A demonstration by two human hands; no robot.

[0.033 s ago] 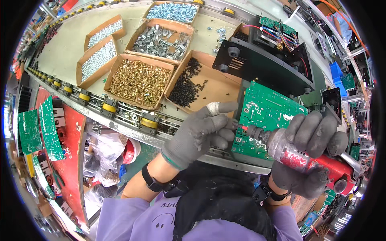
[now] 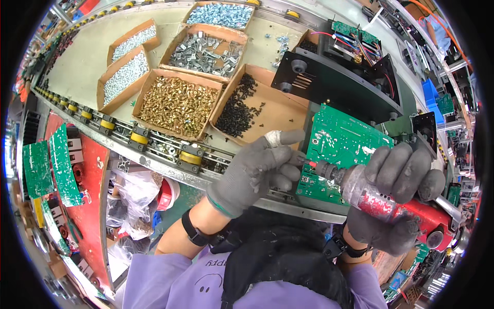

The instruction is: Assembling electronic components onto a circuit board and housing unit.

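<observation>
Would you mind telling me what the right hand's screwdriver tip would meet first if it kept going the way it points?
Most likely the left hand, whose fingers pinch right at the tip of the electric screwdriver held by the right hand, over the green circuit board; depth is unclear.

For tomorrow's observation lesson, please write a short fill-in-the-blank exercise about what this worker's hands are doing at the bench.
1. The right hand grips a powered ____ with a red body.
2. The left hand steadies the tool's tip at a circuit board coloured ____.
3. The cardboard box nearest the left hand holds screws coloured ____.
4. Both hands wear ____ gloves.

Missing words: screwdriver; green; black; grey
</observation>
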